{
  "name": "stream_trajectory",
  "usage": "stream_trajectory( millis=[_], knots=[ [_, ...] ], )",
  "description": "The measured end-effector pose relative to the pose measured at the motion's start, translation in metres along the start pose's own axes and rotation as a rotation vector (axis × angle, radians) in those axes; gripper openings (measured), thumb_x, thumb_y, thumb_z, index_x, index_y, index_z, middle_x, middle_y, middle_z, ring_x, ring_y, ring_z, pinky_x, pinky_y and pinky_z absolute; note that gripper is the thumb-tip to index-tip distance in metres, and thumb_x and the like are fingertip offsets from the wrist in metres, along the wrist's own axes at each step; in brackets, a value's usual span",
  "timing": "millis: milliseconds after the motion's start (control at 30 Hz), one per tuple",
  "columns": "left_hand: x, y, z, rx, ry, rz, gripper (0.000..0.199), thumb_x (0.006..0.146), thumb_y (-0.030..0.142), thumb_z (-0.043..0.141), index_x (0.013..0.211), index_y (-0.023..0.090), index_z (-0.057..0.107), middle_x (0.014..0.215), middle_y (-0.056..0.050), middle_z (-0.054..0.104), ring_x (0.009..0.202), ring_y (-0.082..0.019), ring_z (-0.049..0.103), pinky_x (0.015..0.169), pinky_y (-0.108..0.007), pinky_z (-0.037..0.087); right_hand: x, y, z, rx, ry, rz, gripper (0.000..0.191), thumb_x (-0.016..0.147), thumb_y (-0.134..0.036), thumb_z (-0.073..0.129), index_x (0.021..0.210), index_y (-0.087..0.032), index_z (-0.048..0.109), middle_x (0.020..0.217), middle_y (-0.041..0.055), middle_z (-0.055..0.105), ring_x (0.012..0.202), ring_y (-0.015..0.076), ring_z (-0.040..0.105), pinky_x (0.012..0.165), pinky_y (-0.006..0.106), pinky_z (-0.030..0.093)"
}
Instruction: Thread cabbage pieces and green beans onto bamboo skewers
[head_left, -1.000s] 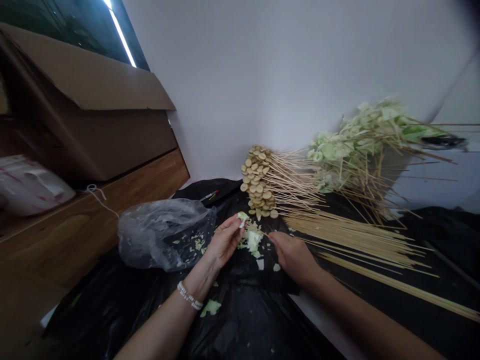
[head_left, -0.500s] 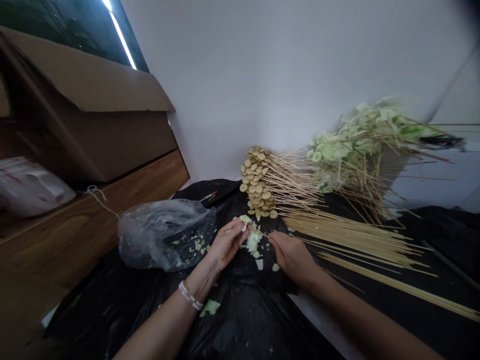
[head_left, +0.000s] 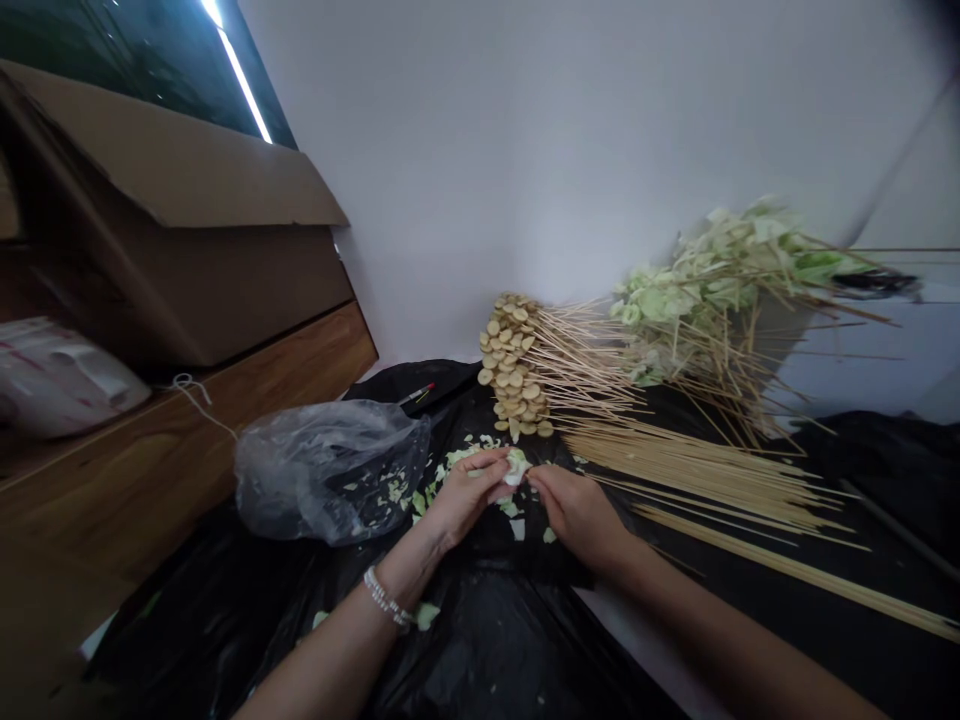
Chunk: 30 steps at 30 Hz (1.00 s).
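Note:
My left hand (head_left: 466, 497), with a beaded bracelet at the wrist, is closed on a pale green cabbage leaf piece (head_left: 516, 466). Right against that piece, the fingers of my right hand (head_left: 576, 508) pinch a thin bamboo skewer, now almost wholly hidden by the fingers and the leaf. Loose cabbage scraps (head_left: 420, 500) lie on the black plastic sheet (head_left: 495, 640) under and around my hands. Just to the right, bare bamboo skewers (head_left: 705, 480) lie side by side in a spread bundle.
Beyond my hands, skewers carrying pale round slices (head_left: 517, 360) are stacked by the wall. Skewered cabbage (head_left: 712, 270) is heaped at the back right. To the left lie a clear plastic bag (head_left: 300, 460) and, on a wooden surface, a cardboard box (head_left: 255, 280).
My left hand has moved right to meet my right hand, bringing the cabbage up to the fingers on the skewer. The skewer length seen between the hands is now covered. Scraps beside my left hand show more.

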<state>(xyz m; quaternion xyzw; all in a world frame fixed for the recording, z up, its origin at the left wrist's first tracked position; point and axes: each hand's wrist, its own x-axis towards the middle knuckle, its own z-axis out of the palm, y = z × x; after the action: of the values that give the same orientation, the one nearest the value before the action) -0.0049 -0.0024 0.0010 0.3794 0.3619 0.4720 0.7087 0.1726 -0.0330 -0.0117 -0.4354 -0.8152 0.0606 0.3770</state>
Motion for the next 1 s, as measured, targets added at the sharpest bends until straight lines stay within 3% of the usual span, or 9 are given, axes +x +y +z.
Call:
stream_trajectory(
  millis=[67,167,233,300,467,567,767,1000],
  knots=[
    [0.002,0.005,-0.004,0.027,0.006,0.041,0.042,0.066,0.034,0.081,0.100,0.011,0.072,0.086,-0.008,0.070,0.073,-0.013,0.064,0.073,-0.024,0.053,0.000,0.002,-0.003,-0.005,0.041,0.028,0.024,0.096,-0.018,0.037,0.090,-0.018,0.060,0.082,0.0036,0.065,0.075,0.0149,0.061,0.070,0.025,0.043],
    [0.004,0.014,-0.011,-0.013,0.066,0.075,0.042,0.076,0.045,0.070,0.097,0.008,0.071,0.071,-0.004,0.063,0.056,-0.007,0.056,0.050,-0.014,0.044,0.000,0.003,-0.006,-0.009,0.118,0.052,0.023,0.096,-0.021,0.038,0.098,-0.019,0.061,0.089,0.0044,0.067,0.081,0.0152,0.063,0.074,0.025,0.044],
    [0.006,0.018,-0.015,-0.107,0.090,0.047,0.047,0.084,0.049,0.059,0.095,0.005,0.070,0.062,0.000,0.054,0.046,-0.004,0.045,0.037,-0.013,0.032,0.001,0.003,-0.008,-0.024,0.146,0.055,0.023,0.096,-0.022,0.039,0.100,-0.019,0.061,0.091,0.0044,0.068,0.083,0.0154,0.063,0.076,0.025,0.045],
    [0.006,0.023,-0.017,-0.215,0.093,-0.007,0.051,0.089,0.049,0.049,0.099,0.003,0.069,0.061,0.000,0.051,0.044,-0.004,0.042,0.035,-0.013,0.029,0.001,0.001,-0.008,-0.041,0.141,0.053,0.023,0.096,-0.021,0.039,0.099,-0.019,0.062,0.092,0.0041,0.069,0.084,0.0151,0.064,0.077,0.025,0.045],
    [0.001,0.032,-0.019,-0.401,0.053,-0.065,0.056,0.093,0.048,0.039,0.117,0.003,0.060,0.079,-0.010,0.062,0.058,-0.011,0.056,0.050,-0.020,0.048,0.000,-0.004,-0.007,-0.110,0.088,0.019,0.024,0.095,-0.020,0.039,0.096,-0.018,0.063,0.089,0.0044,0.068,0.082,0.0144,0.063,0.074,0.023,0.043],
    [0.001,0.034,-0.020,-0.492,0.006,-0.090,0.062,0.092,0.053,0.038,0.127,0.004,0.053,0.098,-0.018,0.064,0.080,-0.019,0.065,0.068,-0.028,0.055,-0.002,-0.006,-0.006,-0.202,0.034,-0.056,0.026,0.095,-0.018,0.038,0.096,-0.018,0.064,0.084,0.0035,0.066,0.076,0.0141,0.061,0.068,0.024,0.040],
    [0.003,0.032,-0.022,-0.508,-0.054,-0.094,0.066,0.091,0.054,0.041,0.134,0.004,0.047,0.121,-0.023,0.059,0.111,-0.028,0.059,0.091,-0.036,0.051,-0.005,-0.007,-0.004,-0.351,-0.015,-0.122,0.025,0.093,-0.016,0.040,0.097,-0.018,0.064,0.076,0.0008,0.060,0.066,0.0131,0.055,0.060,0.026,0.032],
    [-0.001,0.032,-0.013,-0.373,-0.027,-0.067,0.065,0.089,0.058,0.040,0.124,0.005,0.057,0.117,-0.021,0.063,0.110,-0.027,0.060,0.093,-0.035,0.049,-0.005,-0.007,-0.006,-0.400,-0.049,-0.113,0.023,0.088,-0.012,0.044,0.096,-0.019,0.064,0.075,0.0009,0.060,0.064,0.0121,0.052,0.058,0.027,0.030]
  ],
)
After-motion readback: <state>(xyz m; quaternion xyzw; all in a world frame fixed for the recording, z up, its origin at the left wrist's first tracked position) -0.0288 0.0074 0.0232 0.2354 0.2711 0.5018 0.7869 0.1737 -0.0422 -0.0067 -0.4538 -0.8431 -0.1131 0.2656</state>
